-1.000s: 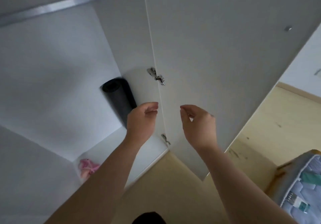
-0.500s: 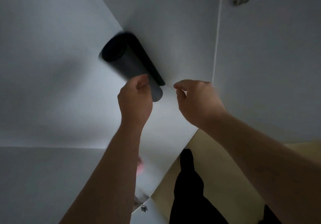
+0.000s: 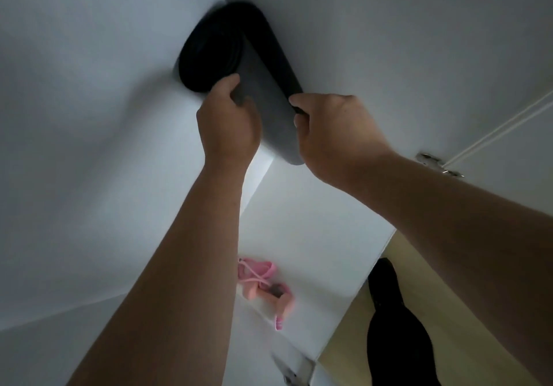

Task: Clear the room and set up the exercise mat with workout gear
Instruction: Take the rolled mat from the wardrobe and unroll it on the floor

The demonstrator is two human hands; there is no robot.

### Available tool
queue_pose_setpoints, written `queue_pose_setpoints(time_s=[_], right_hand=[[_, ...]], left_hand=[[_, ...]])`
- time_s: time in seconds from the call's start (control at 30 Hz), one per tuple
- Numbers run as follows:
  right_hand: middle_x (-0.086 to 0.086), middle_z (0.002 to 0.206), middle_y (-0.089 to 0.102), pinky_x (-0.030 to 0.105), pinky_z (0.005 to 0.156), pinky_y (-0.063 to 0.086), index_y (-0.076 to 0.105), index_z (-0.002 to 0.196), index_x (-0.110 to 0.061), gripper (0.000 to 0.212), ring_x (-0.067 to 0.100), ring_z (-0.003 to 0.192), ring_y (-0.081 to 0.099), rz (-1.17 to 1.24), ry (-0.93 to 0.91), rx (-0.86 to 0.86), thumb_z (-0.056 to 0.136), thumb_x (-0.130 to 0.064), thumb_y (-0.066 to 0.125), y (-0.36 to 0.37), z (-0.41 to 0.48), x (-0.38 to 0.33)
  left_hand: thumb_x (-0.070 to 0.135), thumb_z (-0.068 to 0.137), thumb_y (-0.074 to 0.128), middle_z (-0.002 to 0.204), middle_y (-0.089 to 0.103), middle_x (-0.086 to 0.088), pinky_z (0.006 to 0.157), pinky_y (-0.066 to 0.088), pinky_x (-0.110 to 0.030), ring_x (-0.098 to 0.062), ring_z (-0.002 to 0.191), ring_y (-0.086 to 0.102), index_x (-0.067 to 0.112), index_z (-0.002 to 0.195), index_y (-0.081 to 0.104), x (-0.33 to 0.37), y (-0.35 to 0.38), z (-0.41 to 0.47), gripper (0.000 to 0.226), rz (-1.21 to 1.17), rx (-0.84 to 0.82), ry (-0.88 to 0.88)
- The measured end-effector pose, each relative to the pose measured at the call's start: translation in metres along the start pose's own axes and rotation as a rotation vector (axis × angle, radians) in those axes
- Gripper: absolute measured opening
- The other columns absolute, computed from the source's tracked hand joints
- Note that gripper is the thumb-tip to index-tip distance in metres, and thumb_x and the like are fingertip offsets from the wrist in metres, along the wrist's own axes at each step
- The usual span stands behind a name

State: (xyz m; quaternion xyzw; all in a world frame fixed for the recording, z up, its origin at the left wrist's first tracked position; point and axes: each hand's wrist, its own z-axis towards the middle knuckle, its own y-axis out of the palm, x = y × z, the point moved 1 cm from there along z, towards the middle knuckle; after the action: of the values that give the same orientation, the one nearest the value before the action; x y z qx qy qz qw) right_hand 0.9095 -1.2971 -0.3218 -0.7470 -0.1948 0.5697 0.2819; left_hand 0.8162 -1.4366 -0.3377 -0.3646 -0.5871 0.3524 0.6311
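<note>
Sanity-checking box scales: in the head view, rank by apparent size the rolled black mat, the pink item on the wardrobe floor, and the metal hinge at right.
1. rolled black mat, clearly largest.
2. pink item.
3. metal hinge, smallest.
Apparent size only: they sit at different distances from the camera.

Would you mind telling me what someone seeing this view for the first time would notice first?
The dark rolled mat in the back corner of the white wardrobe draws the eye first, with the left hand and right hand both gripping it from either side. Below them, a small pink object lies on the wardrobe floor.
</note>
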Motion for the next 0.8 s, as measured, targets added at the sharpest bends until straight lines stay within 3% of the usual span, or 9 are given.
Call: queue_pose_setpoints(time_s=[0.2, 0.37, 0.57, 0.67, 0.8], right_hand=[[0.007, 0.099, 0.065, 0.029, 0.07, 0.051, 0.061, 0.128, -0.018, 0.03, 0.023, 0.079, 0.059, 0.022, 0.02, 0.021, 0.104, -0.019, 0.044, 0.021, 0.054, -0.006], [0.002, 0.085, 0.059, 0.026, 0.065, 0.043, 0.063, 0.123, -0.018, 0.028, 0.021, 0.07, 0.055, 0.031, 0.02, 0.034, 0.104, -0.023, 0.044, 0.027, 0.081, -0.01], [0.007, 0.098, 0.067, 0.029, 0.073, 0.051, 0.062, 0.129, -0.02, 0.033, 0.026, 0.083, 0.062, 0.043, 0.012, 0.071, 0.105, -0.03, 0.042, 0.027, 0.1, -0.019], [0.004, 0.095, 0.065, 0.027, 0.069, 0.045, 0.062, 0.129, -0.019, 0.033, 0.022, 0.079, 0.057, 0.042, 0.015, 0.076, 0.105, -0.03, 0.042, 0.029, 0.103, -0.021], [0.006, 0.101, 0.067, 0.03, 0.074, 0.05, 0.062, 0.129, -0.019, 0.033, 0.021, 0.081, 0.053, 0.032, 0.026, 0.05, 0.105, -0.031, 0.042, 0.03, 0.097, -0.018]], left_hand=[[0.005, 0.097, 0.048, 0.15, 0.054, -0.001, 0.114, 0.031, -0.021, -0.016, 0.14, 0.047, 0.016, 0.148, 0.053, -0.006, 0.007, 0.076, 0.052, 0.046, 0.003, 0.017], [0.004, 0.091, 0.05, 0.148, 0.056, -0.003, 0.113, 0.032, -0.025, -0.022, 0.138, 0.049, 0.02, 0.148, 0.051, -0.004, 0.004, 0.137, 0.06, 0.158, 0.035, 0.065], [0.002, 0.09, 0.058, 0.163, 0.034, -0.001, 0.119, 0.021, -0.021, -0.017, 0.15, 0.03, 0.019, 0.159, 0.031, -0.006, 0.006, 0.184, 0.076, 0.226, -0.128, 0.073], [0.002, 0.09, 0.057, 0.163, 0.035, -0.003, 0.12, 0.022, -0.023, -0.02, 0.15, 0.032, 0.023, 0.16, 0.028, -0.007, 0.01, 0.196, 0.08, 0.275, -0.196, 0.117], [0.004, 0.086, 0.057, 0.158, 0.042, -0.002, 0.124, 0.025, -0.032, -0.022, 0.147, 0.037, 0.024, 0.158, 0.034, -0.012, 0.011, 0.203, 0.078, 0.275, -0.233, 0.144]])
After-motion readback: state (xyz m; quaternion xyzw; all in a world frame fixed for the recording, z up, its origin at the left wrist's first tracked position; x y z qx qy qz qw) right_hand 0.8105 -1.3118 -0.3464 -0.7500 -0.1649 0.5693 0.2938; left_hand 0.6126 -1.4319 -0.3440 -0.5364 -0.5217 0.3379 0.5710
